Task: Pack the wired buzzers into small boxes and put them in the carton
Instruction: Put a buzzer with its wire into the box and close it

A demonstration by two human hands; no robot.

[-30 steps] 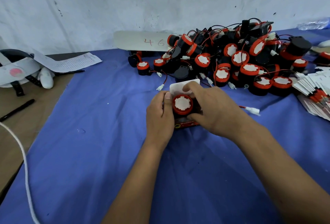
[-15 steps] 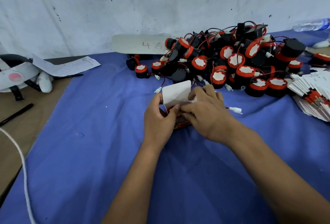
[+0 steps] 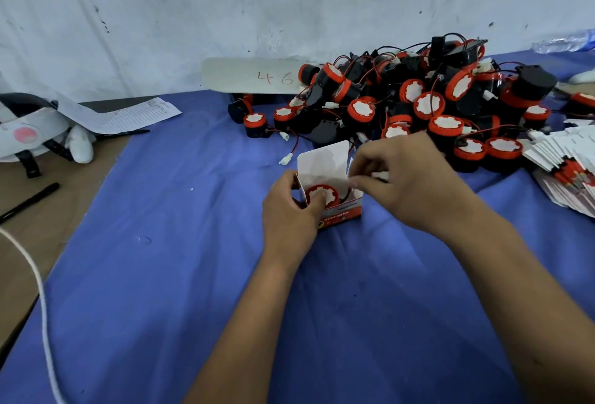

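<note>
Near the middle of the frame we have one buzzer (image 3: 323, 195) sitting inside the small box (image 3: 338, 210), its red-rimmed white face turned up toward us, so its short round body stands upright in the box. The box mouth opens upward and its white lid flap (image 3: 323, 160) stands up at the back, which leaves room to tuck the wire in. Our left hand (image 3: 286, 210) grips the box's left side, thumb pressing on the buzzer's face, likely to keep it seated. Our right hand (image 3: 405, 184) pinches at the box's right edge, apparently a side flap or the wire; we cannot tell which. Behind, in the upper right, lies the pile of loose buzzers (image 3: 418, 104), and at the right edge a stack of flat boxes (image 3: 566, 168), both on the blue cloth (image 3: 193, 274). No carton shows.
</note>
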